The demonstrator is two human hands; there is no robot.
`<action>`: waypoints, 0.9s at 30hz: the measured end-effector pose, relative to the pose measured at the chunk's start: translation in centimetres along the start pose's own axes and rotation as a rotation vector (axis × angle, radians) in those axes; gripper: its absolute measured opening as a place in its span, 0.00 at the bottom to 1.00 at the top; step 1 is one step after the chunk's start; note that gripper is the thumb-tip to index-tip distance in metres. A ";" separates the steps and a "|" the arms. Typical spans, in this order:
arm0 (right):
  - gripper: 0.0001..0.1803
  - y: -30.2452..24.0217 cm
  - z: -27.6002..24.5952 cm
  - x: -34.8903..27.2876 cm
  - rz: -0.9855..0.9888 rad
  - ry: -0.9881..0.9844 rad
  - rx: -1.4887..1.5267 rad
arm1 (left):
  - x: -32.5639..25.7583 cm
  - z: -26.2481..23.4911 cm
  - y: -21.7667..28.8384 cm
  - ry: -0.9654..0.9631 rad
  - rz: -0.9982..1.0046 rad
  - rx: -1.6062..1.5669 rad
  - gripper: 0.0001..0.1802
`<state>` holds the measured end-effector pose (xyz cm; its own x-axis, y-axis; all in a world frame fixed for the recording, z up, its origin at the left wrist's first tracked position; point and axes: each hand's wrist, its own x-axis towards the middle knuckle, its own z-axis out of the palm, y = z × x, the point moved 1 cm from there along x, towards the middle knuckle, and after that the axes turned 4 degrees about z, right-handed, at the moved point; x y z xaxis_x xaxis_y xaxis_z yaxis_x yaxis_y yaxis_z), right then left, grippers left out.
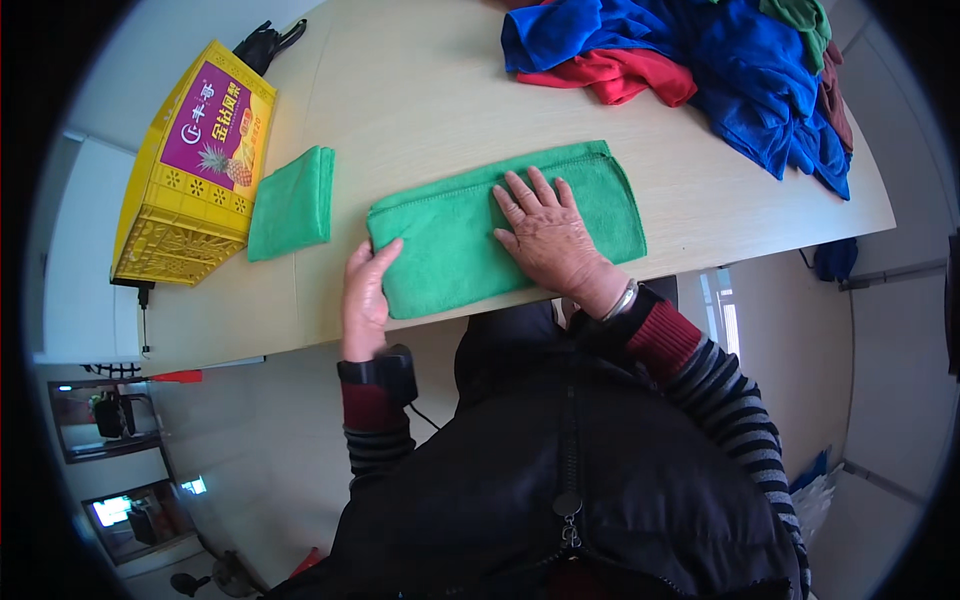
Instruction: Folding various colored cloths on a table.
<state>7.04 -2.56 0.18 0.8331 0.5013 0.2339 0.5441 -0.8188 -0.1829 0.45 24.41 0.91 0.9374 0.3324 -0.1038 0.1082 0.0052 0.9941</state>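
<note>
Our right hand (548,228) lies palm down on the green cloth (445,262), right of its middle, with the fingers spread and pointing toward the far edge. Nothing is gripped in this hand. Our left hand (367,298) is positioned at the left end of the cloth. Its thumb reaches over that end, and its fingers are outside it; we cannot tell whether the cloth is pinched there.

The cloth is folded into a long rectangle and lies flat on the table (400,110), along the near edge. Most of its length lies between our two hands; the remainder extends to the right, past the right hand. A stitched seam runs along its far side.

We locate the second cloth (292,205), also green and folded, to the left and well apart from both hands. It lies just beside the yellow basket (190,250). At the far right of the table we find the pile (715,75) of blue, red and green fabric, apart from the cloth. We wear a bracelet (625,300) on the right wrist and a black device (398,375) at the left.
</note>
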 end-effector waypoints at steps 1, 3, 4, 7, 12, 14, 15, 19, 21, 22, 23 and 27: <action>0.34 -0.2 0.0 0.1 0.004 0.012 0.002 | 0.0 -0.2 1.0 -0.038 -0.059 -0.105 0.19; 0.34 -0.9 0.2 0.2 0.011 0.004 0.006 | 0.0 0.1 2.8 -0.082 -0.121 -0.203 0.19; 0.33 -1.4 0.2 0.3 0.009 -0.005 0.008 | -0.1 0.6 4.0 -0.098 -0.095 -0.243 0.19; 0.33 -2.6 0.4 0.5 0.012 -0.009 0.011 | -0.6 2.5 7.5 -0.127 -0.042 -0.317 0.19; 0.33 -2.7 0.4 0.4 0.015 0.006 -0.007 | 0.0 9.0 9.8 -0.346 -0.066 -0.266 0.17; 0.32 -2.3 -0.1 0.0 0.017 0.014 -0.016 | 0.6 12.1 9.6 -0.401 -0.053 -0.193 0.16; 0.31 -2.0 -0.5 -0.6 -0.016 0.006 0.043 | 0.9 13.5 9.3 -0.420 -0.026 -0.187 0.15; 0.28 -0.7 -2.8 -4.5 -0.120 -0.076 0.169 | 2.8 16.9 7.1 -0.481 0.008 -0.081 0.13; 0.25 0.2 -3.9 -6.3 -0.187 -0.209 0.193 | 3.4 18.5 6.2 -0.506 0.008 -0.035 0.13; 0.25 0.6 -4.4 -6.8 -0.179 -0.211 0.190 | 3.5 19.3 6.0 -0.498 -0.002 0.035 0.14; 0.24 0.8 -5.0 -7.2 -0.218 -0.233 0.249 | 3.6 20.1 5.7 -0.487 -0.010 0.105 0.14; 0.21 1.5 -7.0 -7.3 -0.336 -0.304 0.389 | 5.0 21.5 3.2 -0.471 0.069 0.303 0.16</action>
<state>1.10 -9.39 4.92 0.5685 0.8200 0.0660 0.7316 -0.4673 -0.4963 12.59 5.78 2.94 0.9847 -0.1345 -0.1106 0.0667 -0.2955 0.9530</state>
